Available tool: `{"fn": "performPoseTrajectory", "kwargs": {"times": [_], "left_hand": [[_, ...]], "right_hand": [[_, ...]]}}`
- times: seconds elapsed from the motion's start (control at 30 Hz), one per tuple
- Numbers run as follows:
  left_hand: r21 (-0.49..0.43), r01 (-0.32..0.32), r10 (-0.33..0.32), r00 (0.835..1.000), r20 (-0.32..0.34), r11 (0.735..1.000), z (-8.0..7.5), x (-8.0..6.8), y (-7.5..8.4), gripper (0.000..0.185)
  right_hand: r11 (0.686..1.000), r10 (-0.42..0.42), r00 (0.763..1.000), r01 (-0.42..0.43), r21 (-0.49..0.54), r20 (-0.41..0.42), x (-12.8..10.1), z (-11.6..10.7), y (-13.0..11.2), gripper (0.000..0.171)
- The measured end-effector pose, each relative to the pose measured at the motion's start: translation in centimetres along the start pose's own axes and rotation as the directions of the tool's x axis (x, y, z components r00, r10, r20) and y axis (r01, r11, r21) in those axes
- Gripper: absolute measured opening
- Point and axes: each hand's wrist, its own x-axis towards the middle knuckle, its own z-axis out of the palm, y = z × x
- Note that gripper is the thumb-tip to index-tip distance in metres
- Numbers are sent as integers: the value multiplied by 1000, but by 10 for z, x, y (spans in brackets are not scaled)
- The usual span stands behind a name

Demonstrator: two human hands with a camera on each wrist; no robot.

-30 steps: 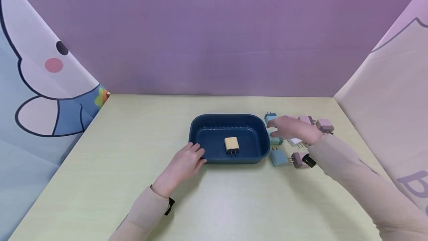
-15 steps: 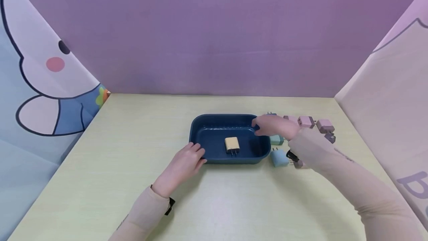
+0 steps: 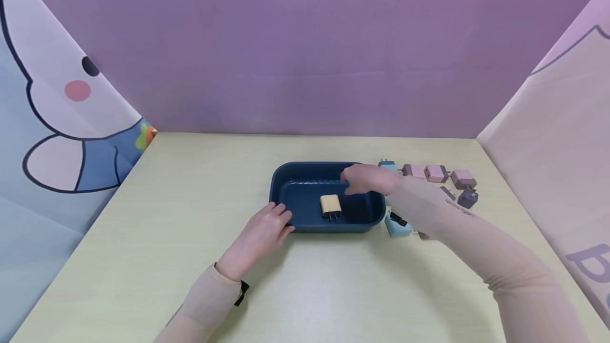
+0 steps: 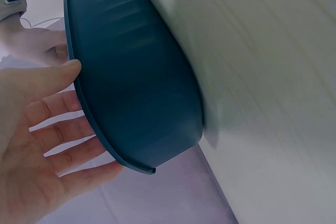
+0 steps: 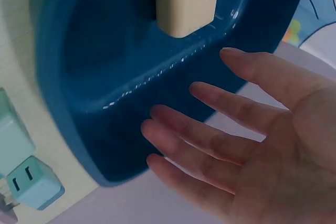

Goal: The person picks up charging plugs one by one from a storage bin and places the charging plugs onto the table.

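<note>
A dark blue rectangular tray (image 3: 305,189) stands on the table, with one cream charger plug (image 3: 330,204) lying inside, its prongs toward the front. My left hand (image 3: 266,229) grips the tray's front left corner. In the left wrist view, the thumb of my left hand (image 4: 37,145) presses the outer rim while the fingers reach behind it. Over the tray's right part hovers my right hand (image 3: 364,178). Seen from the right wrist, that hand (image 5: 252,145) has its fingers spread and holds nothing, apart from the cream charger plug (image 5: 186,6).
Several charger plugs lie right of the tray: a blue one (image 3: 387,165) at the back, pink ones (image 3: 436,173), a dark purple one (image 3: 467,198) and a light blue one (image 3: 397,226). My right sleeve covers part of them. A purple backdrop (image 3: 305,57) rises behind the table.
My right hand has moved left, from above the loose charger plugs to over the tray. My left hand, the tray and the cream charger plug have stayed put.
</note>
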Motion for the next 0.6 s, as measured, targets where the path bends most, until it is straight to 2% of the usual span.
{"fn": "performPoseTrajectory", "kwargs": {"times": [0.2,0.33,0.53,0.6], "left_hand": [[-4,3,-3,1000,1,1000,-1,0,0,15],[-4,5,-5,1000,6,1000,-1,0,0,15],[4,0,0,1000,9,1000,-1,0,0,15],[9,-2,2,1000,7,1000,-1,0,0,15]], "right_hand": [[999,-5,1000,6,-36,13,8,2,-10,39],[1000,2,1000,-2,-21,25,14,3,-15,37],[1000,-8,999,7,11,35,26,6,-20,15],[999,-2,999,0,36,53,29,7,-21,19]]}}
